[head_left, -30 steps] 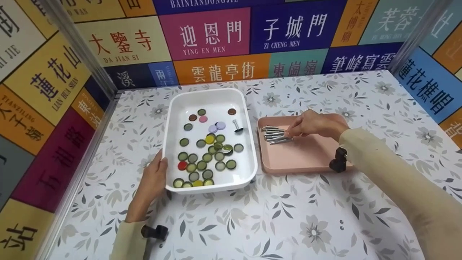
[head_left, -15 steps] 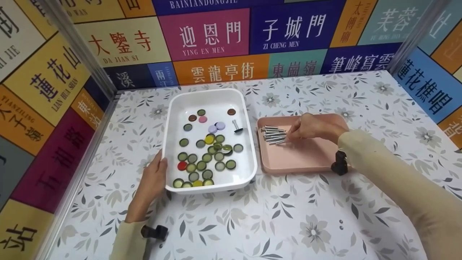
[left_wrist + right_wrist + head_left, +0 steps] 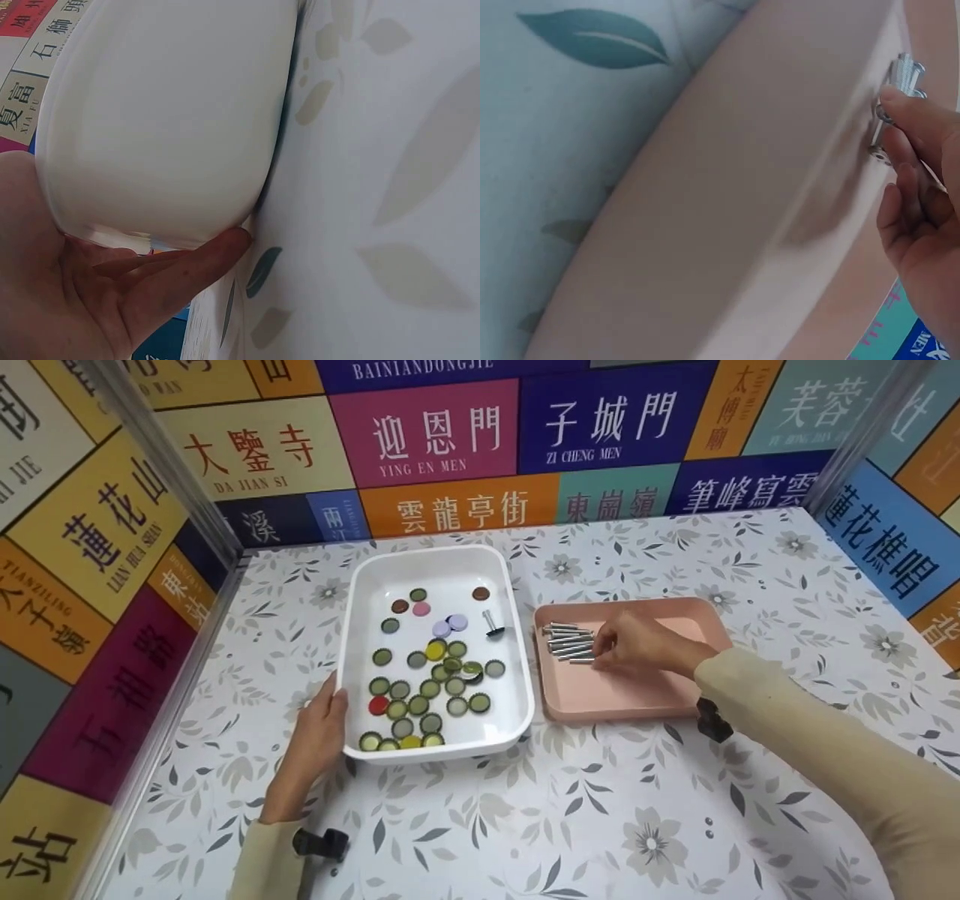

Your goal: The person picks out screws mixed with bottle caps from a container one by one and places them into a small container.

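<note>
My left hand (image 3: 321, 727) grips the left side of a white tray (image 3: 525, 690), with fingertips reaching low on its wall in the left wrist view. Bottle caps (image 3: 430, 688), mostly green undersides with a few coloured tops, lie scattered inside. A lone screw (image 3: 490, 620) sits by a dark cap near the tray's right wall. Over a pink tray (image 3: 622, 701), my right hand (image 3: 637, 641) pinches a silver screw (image 3: 885, 124) between thumb and forefinger. Beside those fingers lies a row of silver screws (image 3: 568, 645), their right ends partly hidden by the hand.
The two trays stand side by side on a table with a floral cover (image 3: 480, 817). Panels with coloured signs (image 3: 435, 431) rise behind the table and at both sides. A dark camera (image 3: 321, 844) is strapped at the left wrist.
My right hand has shifted slightly toward the near side of the pink tray, along the ends of the screws. The left hand and the white tray stay in place.
</note>
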Motion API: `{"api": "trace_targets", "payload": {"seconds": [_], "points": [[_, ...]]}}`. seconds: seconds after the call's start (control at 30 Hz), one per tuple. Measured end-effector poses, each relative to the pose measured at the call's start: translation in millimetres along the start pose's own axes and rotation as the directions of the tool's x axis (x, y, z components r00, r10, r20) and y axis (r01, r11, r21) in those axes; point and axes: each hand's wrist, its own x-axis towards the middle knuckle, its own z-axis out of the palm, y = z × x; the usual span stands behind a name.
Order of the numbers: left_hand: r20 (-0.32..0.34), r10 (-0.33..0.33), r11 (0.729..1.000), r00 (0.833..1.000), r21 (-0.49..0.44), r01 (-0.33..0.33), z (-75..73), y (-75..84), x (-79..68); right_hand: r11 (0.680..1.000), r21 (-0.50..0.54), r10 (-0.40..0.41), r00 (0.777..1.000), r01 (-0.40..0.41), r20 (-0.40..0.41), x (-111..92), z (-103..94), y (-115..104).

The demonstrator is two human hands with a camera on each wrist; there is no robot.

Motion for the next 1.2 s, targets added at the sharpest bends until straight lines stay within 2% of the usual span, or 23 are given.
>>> {"api": "trace_targets", "payload": {"seconds": [0.2, 0.7, 0.9, 1.2], "points": [[-0.003, -0.010, 1.000, 1.000, -0.010, 0.010, -0.8, -0.7, -1.2, 0.999, -0.017, -0.038, 0.999, 0.038, -0.024, 0, 3.6, -1], [-0.020, 0.018, 1.000, 1.000, -0.013, -0.018, -1.8, -2.5, -1.3, 0.996, -0.068, -0.064, 0.996, 0.060, -0.067, 1, 3.6, -11], [-0.015, 0.003, 1.000, 1.000, 0.007, -0.003, -1.0, -0.9, -0.3, 0.979, -0.122, -0.183, 0.970, 0.165, -0.161, 1, 6.4, -20], [0.000, -0.025, 1.000, 1.000, 0.008, 0.025, -0.2, 1.8, 0.4, 0.975, -0.103, -0.214, 0.952, 0.196, -0.219, 7, 10.2, -39]]}}
